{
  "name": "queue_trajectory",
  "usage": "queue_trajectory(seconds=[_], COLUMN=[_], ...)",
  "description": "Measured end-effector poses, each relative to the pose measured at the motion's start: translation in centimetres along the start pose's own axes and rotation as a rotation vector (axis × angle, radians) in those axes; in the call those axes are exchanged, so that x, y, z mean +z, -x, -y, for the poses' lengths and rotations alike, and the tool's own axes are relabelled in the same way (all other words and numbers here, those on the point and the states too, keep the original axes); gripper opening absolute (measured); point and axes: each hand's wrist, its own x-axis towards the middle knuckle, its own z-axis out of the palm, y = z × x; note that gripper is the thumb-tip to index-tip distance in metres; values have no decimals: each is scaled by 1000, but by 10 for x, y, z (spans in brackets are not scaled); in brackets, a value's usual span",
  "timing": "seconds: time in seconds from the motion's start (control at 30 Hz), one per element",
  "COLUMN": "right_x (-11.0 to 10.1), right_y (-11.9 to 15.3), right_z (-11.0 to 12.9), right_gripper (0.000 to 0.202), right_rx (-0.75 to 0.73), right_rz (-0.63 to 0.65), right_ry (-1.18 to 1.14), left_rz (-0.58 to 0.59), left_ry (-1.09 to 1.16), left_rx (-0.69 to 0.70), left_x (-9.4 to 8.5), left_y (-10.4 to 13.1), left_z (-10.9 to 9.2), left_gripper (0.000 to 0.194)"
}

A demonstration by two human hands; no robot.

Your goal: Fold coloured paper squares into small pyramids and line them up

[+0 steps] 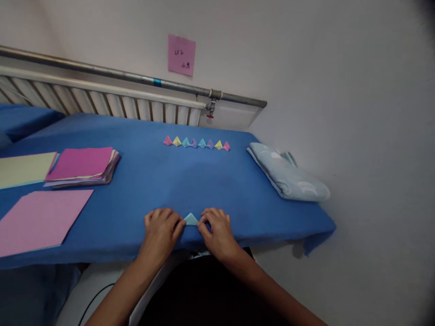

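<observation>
A small light-teal paper folded into a triangle (190,219) lies near the front edge of the blue-covered table, its peak pointing away from me. My left hand (162,227) pinches its left corner between thumb and fingers. At the opposite corner, my right hand (216,228) is closed on the paper in the same way. Farther back, a row of small folded paper shapes (193,143) in pink, yellow, teal and purple runs across the table. The fingertips cover both lower corners of the triangle.
On the left are a stack of coloured paper (81,164), yellow sheets (27,169) and pink sheets (44,219). A folded light-blue cloth (288,174) rests at the right edge. Behind the blue tablecloth (142,136) stand a radiator (129,107) and a metal pipe (112,74).
</observation>
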Motion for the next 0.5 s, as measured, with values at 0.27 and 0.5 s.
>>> queue_trajectory(seconds=[0.27,0.5], right_x=[-1,-1], right_y=[-4,-5], right_z=[1,1], right_gripper=[14,14], right_rx=[24,46], right_rz=[30,43], right_ry=[34,27], left_rz=[5,23], left_ry=[-62,-82], left_rx=[1,-6], left_x=[3,4], left_y=[-3,-6], left_z=[-2,-2], left_gripper=[19,22])
